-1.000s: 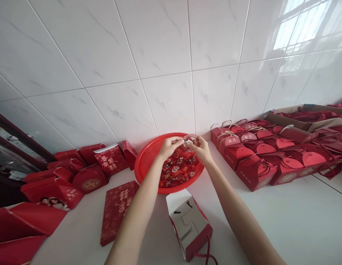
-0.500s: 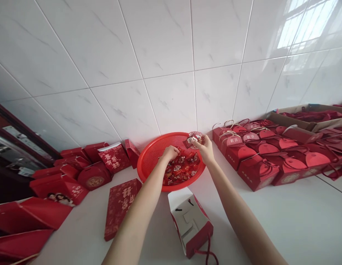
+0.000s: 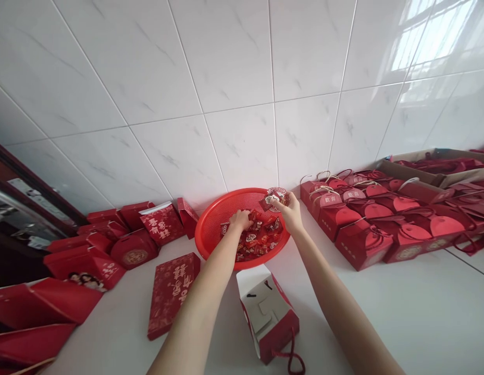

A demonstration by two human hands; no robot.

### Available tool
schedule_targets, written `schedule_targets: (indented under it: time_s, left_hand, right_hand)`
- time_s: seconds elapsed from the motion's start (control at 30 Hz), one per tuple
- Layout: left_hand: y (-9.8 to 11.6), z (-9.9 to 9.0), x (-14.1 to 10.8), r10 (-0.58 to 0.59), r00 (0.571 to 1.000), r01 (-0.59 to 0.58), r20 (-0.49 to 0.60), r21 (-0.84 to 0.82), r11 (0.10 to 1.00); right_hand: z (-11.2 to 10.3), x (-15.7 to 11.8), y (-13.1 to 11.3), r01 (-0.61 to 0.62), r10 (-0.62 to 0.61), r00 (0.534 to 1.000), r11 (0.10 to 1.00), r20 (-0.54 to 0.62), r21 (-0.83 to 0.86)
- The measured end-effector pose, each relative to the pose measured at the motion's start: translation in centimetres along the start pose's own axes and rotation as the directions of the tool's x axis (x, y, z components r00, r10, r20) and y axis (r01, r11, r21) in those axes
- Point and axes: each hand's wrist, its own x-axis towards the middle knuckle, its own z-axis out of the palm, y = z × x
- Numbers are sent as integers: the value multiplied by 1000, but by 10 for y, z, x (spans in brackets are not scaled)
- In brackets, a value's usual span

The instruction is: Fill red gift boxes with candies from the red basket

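Observation:
A red perforated plastic basket [image 3: 205, 242] holds many small wrapped candies [image 3: 261, 240]. My left hand [image 3: 242, 221] reaches into it, fingers parted and touching the candies on the left of the pile; their tips are partly hidden. Over the basket's right rim, my right hand [image 3: 292, 211] is closed on several red candy packets [image 3: 273, 200], their printed wrappers sticking out to the left. In front of the basket lies an open red gift box [image 3: 269, 312], its pale inside facing up, with a white flap toward the basket and a dark red cord handle at the near end.
Many closed red gift boxes [image 3: 362, 242] stand in rows at the right, with a cardboard carton [image 3: 406, 165] behind. A flat red box [image 3: 173, 294] lies left of my left forearm. More red boxes [image 3: 134, 250] stand at the far left. A tiled wall [image 3: 237, 140] rises behind the basket.
My left hand has shifted slightly within the basket, its fingers now more stretched out over the candies. My right hand stays nearly in place with its packets.

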Motion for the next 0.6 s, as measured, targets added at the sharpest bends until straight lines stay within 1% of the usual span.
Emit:
schedule_targets:
  time_s: [0.13,0.23,0.33,0.47,0.6]
  left_hand:
    - [1,-7,2,-48,998,52,28,-129,990]
    - [3,-11,3,-43,998,53,44,-256,965]
    - [6,-12,3,-34,998,50,50,-348,936]
    - [11,-12,3,-53,998,60,28,-390,919]
    - [9,-15,4,-115,992,88,-55,-354,931]
  right_hand:
    - [1,0,1,0,0,1000,1000,-2,17]
    - [2,1,1,-1,1,1000,1000,3,6]
    - [2,0,-1,-2,2,1000,1000,-1,7]
    - [2,0,-3,-1,2,1000,1000,-10,27]
    - [2,1,-2,-3,3,1000,1000,-4,28]
